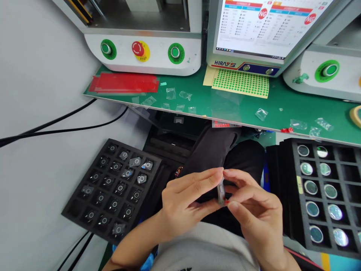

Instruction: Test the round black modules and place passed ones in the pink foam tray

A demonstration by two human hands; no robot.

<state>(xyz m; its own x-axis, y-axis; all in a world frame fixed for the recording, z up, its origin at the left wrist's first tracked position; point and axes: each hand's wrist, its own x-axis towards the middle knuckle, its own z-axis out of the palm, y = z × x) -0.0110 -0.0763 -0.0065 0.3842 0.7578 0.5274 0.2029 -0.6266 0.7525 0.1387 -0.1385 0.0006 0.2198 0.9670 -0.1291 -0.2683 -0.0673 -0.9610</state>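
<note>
Above my lap, both hands hold a small watch case (221, 192), seen edge-on with a button on its side. My left hand (187, 201) grips its left side, fingers stretched along the top and thumb below. My right hand (258, 210) pinches at its right edge, where a small red piece (226, 202) shows by the thumb. To the left, a black foam tray (75, 209) holds several round dark watch parts, some with clear film. On the right, another black tray (320, 241) has round glassy watch faces in its pockets.
A green bench (194, 81) runs ahead, with clear film scraps, red strips (124, 82) and a green-dot sticker sheet (241, 83). Behind stand a press with a red stop button (138, 49) and a monitor (251, 26). Black cables (62, 130) cross at left. Tape (355, 116) lies right.
</note>
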